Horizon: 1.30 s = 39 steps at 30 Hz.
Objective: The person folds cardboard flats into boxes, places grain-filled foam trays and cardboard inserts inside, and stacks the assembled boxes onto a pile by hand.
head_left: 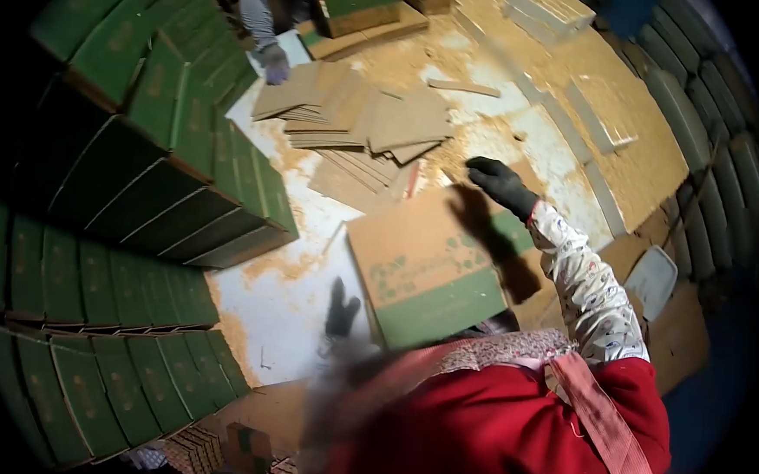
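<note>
In front of my body lies a brown and green cardboard box [426, 257], its printed face up. My right hand [502, 185], in a dark glove, is above the box's far right corner, fingers stretched out and nothing in them. To the left of the box is my left hand [342, 309], dark-gloved and blurred by motion, fingers apart and empty. Loose flat cardboard sheets [408, 121] lie in an uneven pile beyond the box.
Green boxes [145, 92] are stacked high on the left, with more rows below. Sawdust covers parts of the white table [262, 312]. Grey blocks [600, 116] lie at the far right. Another person's gloved hand [274, 64] is at the far edge.
</note>
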Each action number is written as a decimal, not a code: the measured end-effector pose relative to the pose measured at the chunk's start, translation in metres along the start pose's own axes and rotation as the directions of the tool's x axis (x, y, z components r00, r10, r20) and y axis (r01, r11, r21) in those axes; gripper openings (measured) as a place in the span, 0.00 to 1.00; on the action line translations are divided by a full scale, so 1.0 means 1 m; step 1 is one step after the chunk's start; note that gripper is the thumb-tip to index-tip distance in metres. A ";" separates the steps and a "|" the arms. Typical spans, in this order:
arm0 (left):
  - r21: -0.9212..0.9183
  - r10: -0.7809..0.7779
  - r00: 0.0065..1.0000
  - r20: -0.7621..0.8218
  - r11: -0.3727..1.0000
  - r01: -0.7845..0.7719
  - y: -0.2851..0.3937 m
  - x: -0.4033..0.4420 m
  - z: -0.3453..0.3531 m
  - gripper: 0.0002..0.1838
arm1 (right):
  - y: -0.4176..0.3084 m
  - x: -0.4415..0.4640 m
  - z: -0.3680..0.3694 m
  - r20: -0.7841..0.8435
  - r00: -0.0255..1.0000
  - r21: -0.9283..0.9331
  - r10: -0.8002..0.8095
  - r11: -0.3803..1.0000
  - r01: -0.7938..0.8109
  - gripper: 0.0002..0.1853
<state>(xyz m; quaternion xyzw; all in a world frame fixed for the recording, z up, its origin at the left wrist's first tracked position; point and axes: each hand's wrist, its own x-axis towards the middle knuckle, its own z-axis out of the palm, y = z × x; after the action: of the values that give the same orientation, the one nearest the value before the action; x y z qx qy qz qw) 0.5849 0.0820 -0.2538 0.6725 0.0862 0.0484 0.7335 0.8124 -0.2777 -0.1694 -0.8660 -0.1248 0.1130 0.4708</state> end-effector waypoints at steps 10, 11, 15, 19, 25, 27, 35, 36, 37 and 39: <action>-0.025 -0.132 0.984 -0.122 0.991 0.130 -0.079 -0.029 0.124 0.43 | 0.163 -0.088 -0.120 -0.407 0.842 -0.379 0.353 0.774 -0.508 0.26; 0.194 -0.069 0.971 -0.229 0.974 0.114 -0.084 -0.022 0.126 0.39 | 0.175 -0.081 -0.126 -0.356 0.817 -0.188 0.454 0.821 -0.539 0.25; 0.263 -0.125 0.885 -0.449 0.928 0.265 -0.003 -0.001 0.143 0.16 | 0.118 -0.085 -0.165 -0.007 0.932 0.849 0.362 0.495 -0.186 0.22; 0.441 0.291 0.737 -0.611 0.897 0.011 0.086 0.005 0.182 0.21 | 0.122 -0.110 -0.215 0.175 0.971 0.590 0.162 0.773 -0.235 0.32; 0.789 0.725 0.633 0.272 0.209 -0.577 0.157 0.016 0.321 0.38 | -0.042 -0.088 -0.184 0.860 0.391 0.409 -0.328 0.901 -0.143 0.40; 0.740 0.709 0.581 0.399 0.125 -0.661 0.186 -0.002 0.347 0.23 | -0.074 -0.093 -0.170 0.937 0.245 0.231 -0.250 0.967 0.105 0.45; 0.564 0.872 0.367 0.324 0.134 -0.815 0.170 -0.018 0.324 0.27 | -0.118 -0.116 -0.170 0.838 0.489 0.384 -0.243 0.899 -0.211 0.45; 0.490 0.804 0.401 0.439 0.160 -0.857 0.169 -0.012 0.313 0.26 | -0.100 -0.104 -0.171 0.740 0.561 0.383 -0.370 0.918 0.101 0.43; 0.459 0.762 0.390 0.518 0.137 -0.878 0.182 -0.012 0.305 0.23 | -0.086 -0.086 -0.176 0.622 0.592 0.326 -0.512 0.857 0.399 0.41; 0.420 0.686 0.341 0.643 0.056 -0.906 0.209 -0.022 0.285 0.18 | -0.100 -0.068 -0.196 0.434 0.706 0.131 -0.560 0.815 0.565 0.38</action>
<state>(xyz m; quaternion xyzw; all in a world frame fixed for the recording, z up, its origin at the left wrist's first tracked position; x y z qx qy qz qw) 0.6275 -0.1817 -0.0211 0.8291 -0.3944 0.3167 0.2384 0.7990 -0.4007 0.0245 -0.7382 -0.4893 0.1622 0.4350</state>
